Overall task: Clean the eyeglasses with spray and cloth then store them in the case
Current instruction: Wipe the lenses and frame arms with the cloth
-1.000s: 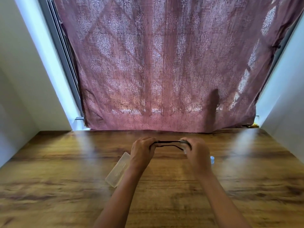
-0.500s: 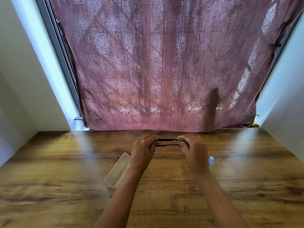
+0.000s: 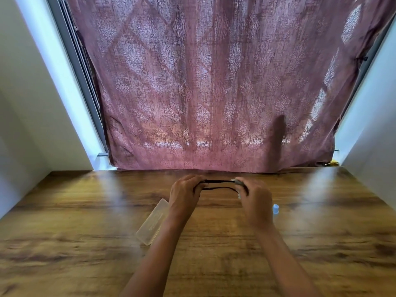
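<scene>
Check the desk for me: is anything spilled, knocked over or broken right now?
Nothing stands out. Both the left hand and the right hand hold the eyeglasses, a bit of grey cloth at the right hand. The clear case lies flat on the desk; the spray bottle stands upright. No liquid shows.

Your left hand (image 3: 184, 195) and right hand (image 3: 254, 199) are raised side by side, forearms converging, each with fingers curled closed around a grip.
</scene>
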{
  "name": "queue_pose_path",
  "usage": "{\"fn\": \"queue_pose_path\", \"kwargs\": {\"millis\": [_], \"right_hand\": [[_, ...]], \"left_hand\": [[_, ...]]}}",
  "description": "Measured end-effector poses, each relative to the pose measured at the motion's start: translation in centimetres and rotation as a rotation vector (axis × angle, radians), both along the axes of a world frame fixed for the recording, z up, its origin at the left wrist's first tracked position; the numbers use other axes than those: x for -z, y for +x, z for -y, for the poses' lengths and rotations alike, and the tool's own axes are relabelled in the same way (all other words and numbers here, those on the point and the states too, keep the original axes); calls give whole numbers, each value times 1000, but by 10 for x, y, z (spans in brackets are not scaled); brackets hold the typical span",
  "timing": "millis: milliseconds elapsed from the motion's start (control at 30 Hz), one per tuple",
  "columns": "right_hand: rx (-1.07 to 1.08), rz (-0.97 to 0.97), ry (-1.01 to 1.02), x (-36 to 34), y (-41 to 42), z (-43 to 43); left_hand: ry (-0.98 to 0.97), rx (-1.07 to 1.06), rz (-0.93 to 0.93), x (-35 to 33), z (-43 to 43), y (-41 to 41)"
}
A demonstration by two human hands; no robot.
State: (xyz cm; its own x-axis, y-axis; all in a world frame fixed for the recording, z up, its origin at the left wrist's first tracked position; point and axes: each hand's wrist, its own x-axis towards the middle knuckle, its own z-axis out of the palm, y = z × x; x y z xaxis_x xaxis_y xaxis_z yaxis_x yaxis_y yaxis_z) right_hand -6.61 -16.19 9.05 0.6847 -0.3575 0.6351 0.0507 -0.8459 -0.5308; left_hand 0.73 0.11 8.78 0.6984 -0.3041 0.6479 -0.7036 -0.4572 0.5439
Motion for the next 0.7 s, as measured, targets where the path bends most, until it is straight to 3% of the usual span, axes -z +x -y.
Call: {"fn": "queue_pose_path", "kwargs": {"millis": [500,700], "right_hand": [[69,-20,383,0,-16,7],[127,-260,573,20,-17,14]], "left_hand": [[-53,-68,22,-16,-15,12],[-28,-106,-308,-29,-28,20]]}}
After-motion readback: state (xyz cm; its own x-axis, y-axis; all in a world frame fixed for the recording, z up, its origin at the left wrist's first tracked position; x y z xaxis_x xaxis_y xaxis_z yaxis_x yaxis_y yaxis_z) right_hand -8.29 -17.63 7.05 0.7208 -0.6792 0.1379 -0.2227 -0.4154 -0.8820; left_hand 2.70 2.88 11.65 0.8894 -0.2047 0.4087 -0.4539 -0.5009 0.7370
